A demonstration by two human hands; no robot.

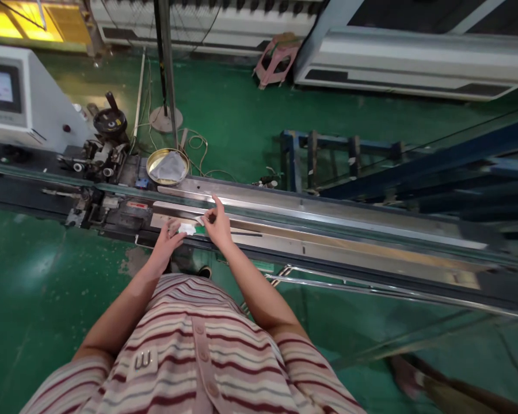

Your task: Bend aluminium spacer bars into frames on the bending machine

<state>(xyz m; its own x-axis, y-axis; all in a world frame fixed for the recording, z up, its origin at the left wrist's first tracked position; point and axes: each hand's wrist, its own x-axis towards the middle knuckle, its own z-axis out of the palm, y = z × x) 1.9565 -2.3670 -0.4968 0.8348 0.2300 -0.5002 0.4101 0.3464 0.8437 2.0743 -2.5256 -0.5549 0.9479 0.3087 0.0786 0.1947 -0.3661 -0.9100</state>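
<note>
A long metal machine bed (345, 257) crosses in front of me. On its near side lies a crumpled white piece, like paper or tissue (187, 229), with a small green patch (200, 229) beside it. My left hand (167, 240) is at the white piece's left edge, fingers apart, slightly blurred; whether it touches the piece is unclear. Just to the right, my right hand (218, 227) pinches a small white scrap (199, 219) between thumb and finger, its index finger pointing up over the bed. What the scrap is made of is too small to tell.
A round tin with grey cloth (169, 167) sits on the bed's far side. Left are a carriage mechanism (99, 158) and a control box with screen (30, 98). Beyond stand a pink stool (277, 60) and blue metal frame (291, 161). Another person's leg (449, 391) shows lower right.
</note>
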